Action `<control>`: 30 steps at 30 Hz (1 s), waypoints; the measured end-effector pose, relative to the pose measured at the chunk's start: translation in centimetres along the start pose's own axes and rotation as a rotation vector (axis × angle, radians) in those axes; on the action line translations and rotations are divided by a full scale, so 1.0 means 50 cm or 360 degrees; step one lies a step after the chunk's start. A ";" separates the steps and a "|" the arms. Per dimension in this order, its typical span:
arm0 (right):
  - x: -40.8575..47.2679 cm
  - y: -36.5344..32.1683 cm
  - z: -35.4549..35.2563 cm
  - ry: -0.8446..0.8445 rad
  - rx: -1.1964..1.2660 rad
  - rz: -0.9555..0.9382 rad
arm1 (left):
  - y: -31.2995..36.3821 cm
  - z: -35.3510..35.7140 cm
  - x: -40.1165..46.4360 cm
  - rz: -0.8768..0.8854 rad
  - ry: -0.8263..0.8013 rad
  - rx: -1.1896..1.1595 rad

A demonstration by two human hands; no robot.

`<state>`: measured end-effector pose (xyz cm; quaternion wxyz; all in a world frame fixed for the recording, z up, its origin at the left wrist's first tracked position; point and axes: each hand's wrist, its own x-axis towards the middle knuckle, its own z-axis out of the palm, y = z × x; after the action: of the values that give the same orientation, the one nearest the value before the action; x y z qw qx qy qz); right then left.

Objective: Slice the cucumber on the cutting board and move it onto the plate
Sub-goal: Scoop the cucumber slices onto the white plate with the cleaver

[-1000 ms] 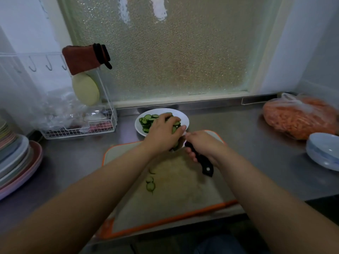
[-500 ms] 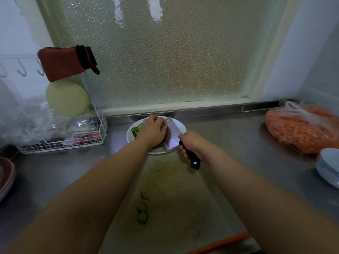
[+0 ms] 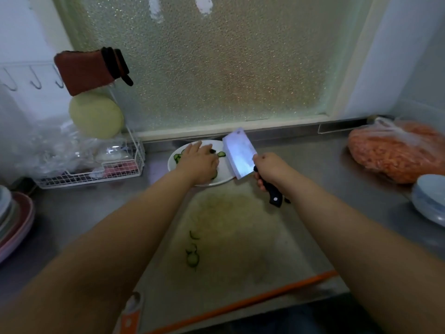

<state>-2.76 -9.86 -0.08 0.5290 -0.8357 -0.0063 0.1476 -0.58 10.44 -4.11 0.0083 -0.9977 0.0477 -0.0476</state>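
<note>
The left hand (image 3: 198, 163) lies flat, fingers straight, over cucumber slices (image 3: 177, 157) on the white plate (image 3: 222, 175) at the board's far edge. The right hand (image 3: 269, 168) grips the cleaver (image 3: 240, 156). A few slices (image 3: 192, 257) lie on the cutting board (image 3: 240, 249).

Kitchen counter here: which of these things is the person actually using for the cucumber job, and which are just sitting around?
In use:
plate
cucumber slices
cutting board
cleaver, gripped by the right hand
left hand, over the plate

Just lying about:
bag of carrot shreds
wire rack
stacked plates
bowl
</note>
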 end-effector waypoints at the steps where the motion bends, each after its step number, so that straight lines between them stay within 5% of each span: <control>1: -0.013 0.009 0.000 -0.0005 0.0045 -0.0041 | 0.001 -0.009 -0.021 0.0020 0.0079 -0.0021; 5: -0.085 0.051 -0.002 -0.0111 0.0066 -0.0116 | 0.001 -0.054 -0.124 0.0147 0.0423 -0.0306; 9: -0.166 0.081 0.000 -0.0304 -0.0094 -0.0135 | 0.004 -0.079 -0.258 0.0066 -0.0090 -0.0667; 14: -0.225 0.116 -0.002 -0.0354 -0.0189 -0.0091 | 0.002 -0.051 -0.366 0.0135 -0.0526 -0.0208; 30: -0.275 0.129 0.014 -0.0341 -0.0079 -0.0063 | 0.056 -0.045 -0.393 0.0087 -0.0464 -0.0367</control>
<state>-17.04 -14.37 -2.76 0.5073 -0.8276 -0.0830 0.2253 -20.55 9.53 -3.78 -0.0980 -0.9867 0.0781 0.1034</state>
